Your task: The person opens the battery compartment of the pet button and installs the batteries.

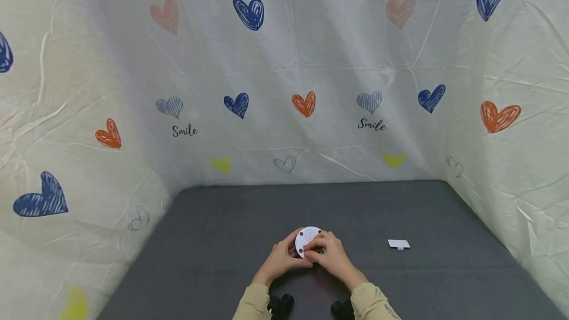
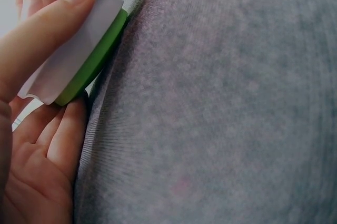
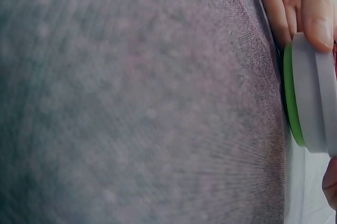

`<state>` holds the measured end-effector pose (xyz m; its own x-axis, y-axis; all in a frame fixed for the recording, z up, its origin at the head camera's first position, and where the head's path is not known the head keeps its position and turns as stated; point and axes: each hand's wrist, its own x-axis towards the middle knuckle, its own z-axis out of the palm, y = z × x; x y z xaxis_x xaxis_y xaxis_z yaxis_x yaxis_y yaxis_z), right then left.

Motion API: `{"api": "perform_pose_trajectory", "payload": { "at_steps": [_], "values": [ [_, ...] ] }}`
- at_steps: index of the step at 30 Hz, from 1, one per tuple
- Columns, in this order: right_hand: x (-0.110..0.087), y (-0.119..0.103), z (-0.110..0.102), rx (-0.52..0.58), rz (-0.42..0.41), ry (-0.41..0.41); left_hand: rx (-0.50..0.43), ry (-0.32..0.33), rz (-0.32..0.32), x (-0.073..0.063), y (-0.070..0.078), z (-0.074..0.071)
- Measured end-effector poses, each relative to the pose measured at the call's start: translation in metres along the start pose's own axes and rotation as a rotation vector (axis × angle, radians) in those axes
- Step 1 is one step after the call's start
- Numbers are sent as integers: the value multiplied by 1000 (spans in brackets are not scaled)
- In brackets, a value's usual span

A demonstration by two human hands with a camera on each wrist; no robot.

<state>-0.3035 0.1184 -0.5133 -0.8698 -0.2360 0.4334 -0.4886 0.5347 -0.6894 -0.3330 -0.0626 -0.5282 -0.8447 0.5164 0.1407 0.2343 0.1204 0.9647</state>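
My left hand [image 1: 281, 260] grips a round white device [image 1: 306, 235] by its rim. The device's upward face has a patch of small holes and dark round spots near the edge. From the side, in the left wrist view, its white body [image 2: 79, 45] sits against a green layer [image 2: 100, 58], with my left thumb on the white edge and fingers behind the green side. My right hand [image 1: 332, 257] is bent over the device's face, thumb and forefinger tips close together there; I cannot tell whether they pinch something. A red bit shows at the device's edge in the right wrist view.
A small white rectangular cover [image 1: 398, 244] with a tab lies on the dark grey table [image 1: 222, 231], right of the hands. Black objects [image 1: 281, 306] sit by both wrists. White cloth [image 1: 284, 53] printed with hearts surrounds the back and sides.
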Motion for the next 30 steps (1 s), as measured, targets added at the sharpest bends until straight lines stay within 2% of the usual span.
{"api": "perform_pose_trajectory", "payload": {
  "at_steps": [9, 17, 20, 26, 30],
  "values": [
    [1, 3, 1, 25, 43, -34, 12, 0, -3, 0, 1, 1],
    [3, 2, 1, 26, 57, -36, -16, -7, -7, -7, 25, 2],
    [4, 0, 0, 13, 47, -37, -23, -9, 9, -8, 27, 2],
    [6, -4, 0, -18, 17, -33, -29, -13, 25, -6, 23, 2],
    [7, -6, -2, -26, 10, -26, -35, -5, 14, -1, 12, 2]
  ]
}}
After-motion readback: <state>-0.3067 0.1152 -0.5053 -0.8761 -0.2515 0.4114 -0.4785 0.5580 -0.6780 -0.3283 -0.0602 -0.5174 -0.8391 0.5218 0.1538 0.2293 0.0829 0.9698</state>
